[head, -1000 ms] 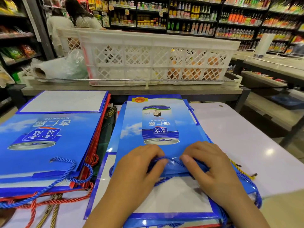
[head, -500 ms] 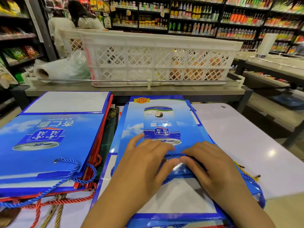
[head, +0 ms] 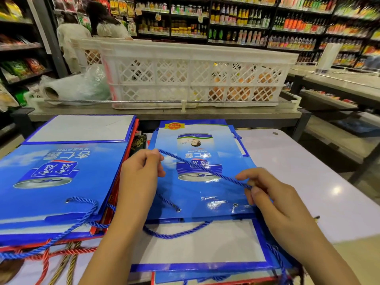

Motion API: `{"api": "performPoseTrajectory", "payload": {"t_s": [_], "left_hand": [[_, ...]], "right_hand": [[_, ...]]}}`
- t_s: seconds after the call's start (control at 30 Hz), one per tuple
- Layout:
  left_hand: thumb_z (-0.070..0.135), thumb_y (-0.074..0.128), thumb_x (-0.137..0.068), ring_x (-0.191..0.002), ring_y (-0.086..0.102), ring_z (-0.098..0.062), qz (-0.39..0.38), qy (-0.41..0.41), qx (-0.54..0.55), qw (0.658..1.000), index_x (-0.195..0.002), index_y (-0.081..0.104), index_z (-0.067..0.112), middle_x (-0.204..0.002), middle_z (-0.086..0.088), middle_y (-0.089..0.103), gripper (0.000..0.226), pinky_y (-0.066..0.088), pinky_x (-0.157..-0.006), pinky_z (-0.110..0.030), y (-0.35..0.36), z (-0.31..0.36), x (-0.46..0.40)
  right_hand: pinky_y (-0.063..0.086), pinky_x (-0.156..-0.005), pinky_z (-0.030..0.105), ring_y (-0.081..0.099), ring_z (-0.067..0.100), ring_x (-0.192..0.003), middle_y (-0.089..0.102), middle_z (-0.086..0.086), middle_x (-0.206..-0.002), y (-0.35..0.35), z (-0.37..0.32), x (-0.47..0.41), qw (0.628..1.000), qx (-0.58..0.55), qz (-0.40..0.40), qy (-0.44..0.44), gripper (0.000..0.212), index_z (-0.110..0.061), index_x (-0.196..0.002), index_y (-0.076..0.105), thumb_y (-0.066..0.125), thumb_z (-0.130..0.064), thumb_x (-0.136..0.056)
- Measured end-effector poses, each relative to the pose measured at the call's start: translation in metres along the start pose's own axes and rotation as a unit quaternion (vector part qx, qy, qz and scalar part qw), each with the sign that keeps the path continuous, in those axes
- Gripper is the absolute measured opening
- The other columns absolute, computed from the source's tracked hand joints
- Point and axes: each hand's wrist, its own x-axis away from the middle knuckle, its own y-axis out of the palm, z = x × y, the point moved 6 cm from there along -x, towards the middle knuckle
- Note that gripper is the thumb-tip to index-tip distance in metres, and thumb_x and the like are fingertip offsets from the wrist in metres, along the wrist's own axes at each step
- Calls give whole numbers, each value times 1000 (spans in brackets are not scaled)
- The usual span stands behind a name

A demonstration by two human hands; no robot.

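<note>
- The left hand [head: 141, 175] pinches a blue rope handle [head: 197, 167] between thumb and curled fingers, raised above the left edge of a blue gift bag [head: 205, 194].
- The right hand [head: 273, 198] pinches the same rope further along, nearer the person and to the right, over the bag's lower right part.
- The two hands are apart, and the rope runs taut in a straight slanting line between them, crossing over the drink can printed on the bag.
- Below the left hand, a stretch of the rope drops to the left eyelet [head: 178, 210] near the bag's mouth edge; a second eyelet [head: 235, 205] sits just beside the right hand's fingers.
- The gift bag lies flat, printed face up, with its mouth edge toward the person, on top of other flat bags on the white desk [head: 308, 182].
- A second rope loop [head: 176, 233] lies slack on the white panel of the bag beneath, just below the mouth edge.
- To the left, touching the left forearm, is another stack of flat bags [head: 57, 177], blue on top, with blue, red and gold cords trailing from its near edge.
- Beyond the desk, a white lattice crate [head: 195, 79] stands on a counter, with a crumpled clear plastic bag [head: 82, 85] to its left.
- Store shelves of bottles [head: 246, 17] line the back.
</note>
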Motion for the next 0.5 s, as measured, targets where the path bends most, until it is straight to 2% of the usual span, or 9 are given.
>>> {"api": "performPoseTrajectory", "payload": {"t_s": [0.03, 0.07, 0.13, 0.2, 0.27, 0.33, 0.4, 0.5], "left_hand": [[18, 48, -97, -65, 54, -14, -4, -7, -12, 1000, -67, 58, 12, -58, 7, 55, 32, 44, -68, -30, 1, 0, -1], [19, 48, -98, -70, 56, -15, -16, -12, -30, 999, -74, 60, 13, -66, 6, 59, 27, 45, -69, -29, 4, -1, -3], [26, 50, -97, -93, 57, -17, -53, 6, -153, 987, -103, 61, 17, -101, -1, 63, 16, 46, -79, -31, 10, -1, -2], [31, 53, -95, -116, 48, -19, -60, 86, -304, 947, -128, 50, 20, -127, 0, 52, 35, 40, -94, -35, 13, 6, 6], [30, 52, -96, -113, 48, -15, -50, 209, -314, 925, -123, 56, 20, -121, 3, 55, 29, 40, -93, -33, 16, 28, 25], [36, 46, -93, -97, 52, -5, -113, 264, -287, 914, -106, 63, 24, -102, 11, 62, 24, 44, -81, -23, 25, 37, 44], [45, 40, -91, -89, 53, -3, -203, 286, -292, 890, -98, 64, 27, -95, 15, 62, 30, 45, -76, -23, 38, 32, 59], [58, 39, -87, -96, 57, -11, -285, 319, -353, 832, -105, 65, 27, -104, 13, 60, 44, 51, -79, -32, 54, 16, 71]], "right_hand": [[43, -63, 26, 54, 16, -69, 58, -6, -76, 1, 0, -1, 999, -32, -4, 11, 15, -45, -92, 51, 39, -36, -90], [44, -63, 27, 53, 16, -66, 59, -1, -74, 1, 0, -2, 998, -64, -10, 19, 13, -40, -89, 50, 42, -31, -92], [46, -67, 18, 60, 12, -70, 65, 0, -76, 3, 1, -4, 993, -108, -19, 37, 23, -34, -82, 57, 52, -16, -96], [50, -74, 20, 65, 14, -79, 70, 3, -82, 4, 3, -6, 991, -124, -17, 52, 21, -33, -82, 66, 61, -13, -89], [51, -80, 21, 67, 13, -87, 73, 0, -88, 4, 5, -6, 987, -142, -16, 72, 11, -36, -87, 72, 64, -30, -83], [47, -80, 9, 66, 5, -96, 74, -13, -95, 6, 9, -5, 980, -175, -22, 92, 16, -34, -94, 74, 60, -38, -88], [43, -81, 6, 64, 1, -99, 72, -18, -99, 8, 11, -6, 980, -169, -23, 100, 18, -34, -101, 71, 55, -30, -95], [49, -84, 16, 65, 2, -96, 73, -18, -95, 7, 13, -9, 986, -135, -6, 103, 27, -37, -95, 71, 59, -14, -91]]}}
